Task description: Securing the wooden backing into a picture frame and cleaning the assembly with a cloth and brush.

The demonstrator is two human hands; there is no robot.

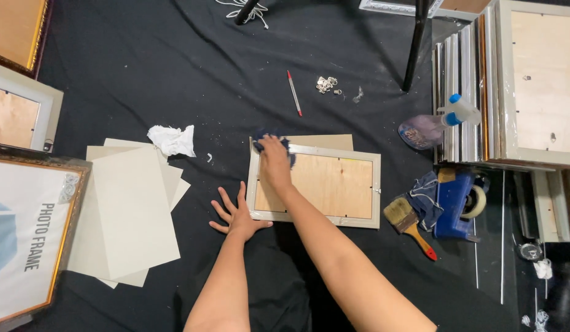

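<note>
A black cloth (174, 74) covers the work surface, strewn with frames, card sheets and tools. Nearest the person, the left hand (237, 215) lies flat and empty on the cloth, fingers spread, its thumb touching the near left corner of a grey picture frame (315, 182) that lies face down, plywood backing up. The frame sits at the middle of the cloth, just ahead of both hands, its long axis running left to right and tilted slightly. The right hand (275, 161) reaches further, over the frame's far left corner, fingers curled and pressing a dark blue rag (266, 136) onto the rim; it is the hand on the work. A beige card pokes out from under the frame's far edge. Left lie grey card sheets (134, 209) and a crumpled white tissue (172, 140); right, a paintbrush (409, 226). Further off lies a red pen (294, 92).
</note>
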